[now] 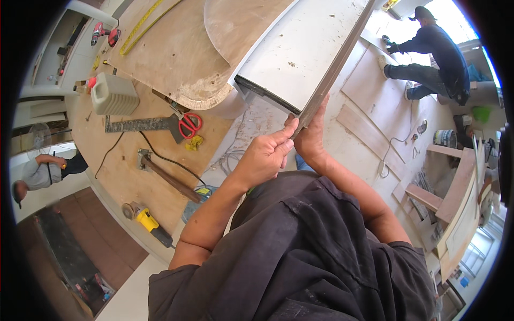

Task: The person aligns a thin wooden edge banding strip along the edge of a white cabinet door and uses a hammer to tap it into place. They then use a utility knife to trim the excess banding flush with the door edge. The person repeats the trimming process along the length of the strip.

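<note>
A long brown edging strip (334, 64) lies along the right edge of a white panel (300, 48), its near end pointing toward me. At that near corner my left hand (265, 155) is closed, thumb and fingertips pinching the strip's end. My right hand (312, 136) wraps the same end from the right side, its fingers stretched up along the strip's outer face. Part of the right hand's grip is hidden behind the strip. A dark edge (267, 95) runs along the panel's near side, just left of my hands.
Left, a plywood bench (115, 155) carries red-handled scissors (188, 125), a hammer (168, 176), a square (139, 124), a plastic jug (113, 96) and a yellow angle grinder (147, 219). A co-worker (433, 53) bends over boards at far right; another person (43, 168) stands left.
</note>
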A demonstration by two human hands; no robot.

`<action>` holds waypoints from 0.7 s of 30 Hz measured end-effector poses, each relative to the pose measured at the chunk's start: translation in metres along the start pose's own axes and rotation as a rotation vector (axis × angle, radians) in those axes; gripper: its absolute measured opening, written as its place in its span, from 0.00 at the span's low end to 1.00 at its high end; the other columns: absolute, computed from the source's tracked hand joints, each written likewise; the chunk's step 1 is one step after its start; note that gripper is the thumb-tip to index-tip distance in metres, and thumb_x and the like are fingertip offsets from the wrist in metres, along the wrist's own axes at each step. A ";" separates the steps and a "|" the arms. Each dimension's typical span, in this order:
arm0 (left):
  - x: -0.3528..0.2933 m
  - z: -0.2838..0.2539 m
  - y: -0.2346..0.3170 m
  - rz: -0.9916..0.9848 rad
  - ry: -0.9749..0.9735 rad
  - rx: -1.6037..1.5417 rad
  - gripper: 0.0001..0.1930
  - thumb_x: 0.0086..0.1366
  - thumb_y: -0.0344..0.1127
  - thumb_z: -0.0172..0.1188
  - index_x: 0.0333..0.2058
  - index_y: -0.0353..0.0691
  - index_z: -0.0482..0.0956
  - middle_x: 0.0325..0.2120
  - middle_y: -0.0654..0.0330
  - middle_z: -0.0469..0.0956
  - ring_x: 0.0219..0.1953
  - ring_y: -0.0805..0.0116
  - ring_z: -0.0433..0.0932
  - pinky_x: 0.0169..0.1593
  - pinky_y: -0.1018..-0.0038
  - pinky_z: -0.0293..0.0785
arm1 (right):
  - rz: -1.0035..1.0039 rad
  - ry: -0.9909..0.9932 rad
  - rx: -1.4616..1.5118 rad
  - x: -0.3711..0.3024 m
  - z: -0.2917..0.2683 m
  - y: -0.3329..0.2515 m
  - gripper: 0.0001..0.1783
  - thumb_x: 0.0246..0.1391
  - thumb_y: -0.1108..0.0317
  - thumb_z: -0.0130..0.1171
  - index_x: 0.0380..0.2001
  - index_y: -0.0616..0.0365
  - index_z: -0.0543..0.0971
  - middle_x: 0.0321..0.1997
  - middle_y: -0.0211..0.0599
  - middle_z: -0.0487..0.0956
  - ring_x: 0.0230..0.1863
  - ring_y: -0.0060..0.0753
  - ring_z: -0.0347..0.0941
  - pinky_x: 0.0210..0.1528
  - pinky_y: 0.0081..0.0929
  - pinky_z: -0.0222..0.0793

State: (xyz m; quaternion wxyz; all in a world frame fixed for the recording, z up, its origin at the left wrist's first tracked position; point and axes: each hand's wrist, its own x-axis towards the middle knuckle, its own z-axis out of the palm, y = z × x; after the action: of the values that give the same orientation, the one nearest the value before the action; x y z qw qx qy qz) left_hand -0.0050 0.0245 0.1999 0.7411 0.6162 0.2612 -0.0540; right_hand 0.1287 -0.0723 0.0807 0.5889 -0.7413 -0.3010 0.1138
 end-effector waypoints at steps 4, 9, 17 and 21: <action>0.011 -0.006 -0.002 0.080 -0.004 0.017 0.25 0.78 0.34 0.53 0.71 0.51 0.70 0.19 0.70 0.69 0.18 0.82 0.65 0.25 0.81 0.69 | 0.013 -0.018 -0.024 0.005 -0.002 -0.012 0.63 0.52 0.81 0.66 0.77 0.68 0.31 0.76 0.61 0.55 0.77 0.58 0.55 0.80 0.44 0.47; 0.003 -0.014 0.001 0.032 -0.002 0.139 0.25 0.77 0.33 0.54 0.70 0.48 0.71 0.23 0.66 0.79 0.25 0.77 0.75 0.34 0.73 0.76 | -0.152 0.076 -0.214 0.006 0.000 -0.010 0.56 0.56 0.78 0.65 0.77 0.64 0.39 0.65 0.48 0.65 0.64 0.40 0.64 0.70 0.40 0.62; 0.025 0.000 -0.030 0.489 0.225 0.384 0.25 0.75 0.29 0.57 0.69 0.47 0.73 0.20 0.61 0.74 0.23 0.82 0.68 0.31 0.77 0.72 | -0.042 -0.041 -0.137 0.001 -0.004 -0.004 0.65 0.54 0.79 0.65 0.77 0.66 0.26 0.78 0.62 0.52 0.78 0.60 0.53 0.79 0.44 0.49; 0.011 0.003 -0.016 0.311 0.166 0.299 0.25 0.75 0.29 0.57 0.69 0.48 0.73 0.20 0.65 0.72 0.24 0.82 0.66 0.32 0.78 0.71 | 0.176 -0.064 0.046 -0.001 -0.004 0.008 0.66 0.54 0.79 0.66 0.77 0.65 0.25 0.78 0.62 0.53 0.78 0.60 0.54 0.78 0.43 0.51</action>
State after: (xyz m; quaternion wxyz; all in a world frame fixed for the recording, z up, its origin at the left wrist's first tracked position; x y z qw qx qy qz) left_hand -0.0009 0.0210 0.1813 0.6170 0.7542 0.2123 0.0737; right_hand 0.1325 -0.0767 0.0743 0.5837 -0.7471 -0.2509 0.1956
